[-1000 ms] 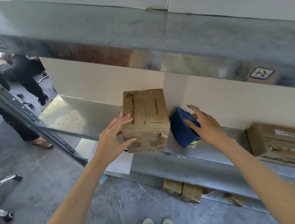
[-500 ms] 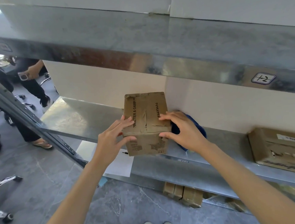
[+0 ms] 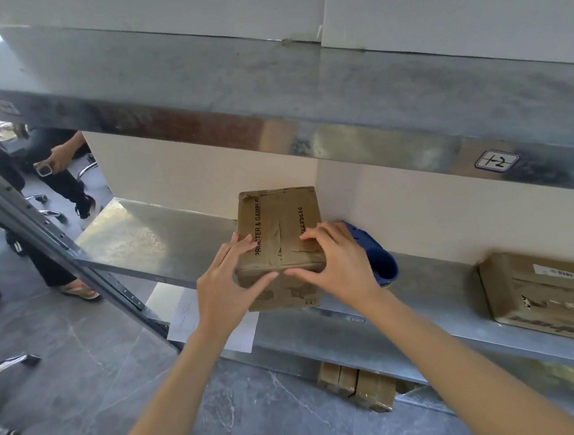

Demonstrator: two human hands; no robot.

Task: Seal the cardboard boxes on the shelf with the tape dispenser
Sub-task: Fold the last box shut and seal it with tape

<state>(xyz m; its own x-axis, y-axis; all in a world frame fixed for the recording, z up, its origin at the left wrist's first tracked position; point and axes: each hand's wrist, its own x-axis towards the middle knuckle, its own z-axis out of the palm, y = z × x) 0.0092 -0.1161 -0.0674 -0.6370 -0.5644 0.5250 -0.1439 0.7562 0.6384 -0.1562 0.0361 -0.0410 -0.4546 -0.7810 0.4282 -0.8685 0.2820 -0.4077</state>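
- Head view, compared with one second ago: the right hand (image 3: 337,265) has left the tape dispenser (image 3: 380,261) and now holds the cardboard box (image 3: 278,218). The left hand (image 3: 229,283) remains on the box.
- Each hand grips the box's near top edge, fingers on the top face and thumb on the front face. The two thumbs point toward each other.
- The cardboard box stands at the centre of the frame on the middle shelf (image 3: 163,234), near its front edge. Its flaps are down, worn tape crosses the top, and the contents are hidden.
- The blue tape dispenser lies on the same shelf just right of the box, partly behind the right hand.
- A second box (image 3: 542,293), closed, lies at the right edge of the frame.
- Small brown cartons (image 3: 357,387) sit on a lower level.
- The upper shelf (image 3: 269,91) carries a handwritten label (image 3: 495,160).
- Grey stone floor (image 3: 86,387) fills the lower left, and a seated person (image 3: 54,160) is at upper left.
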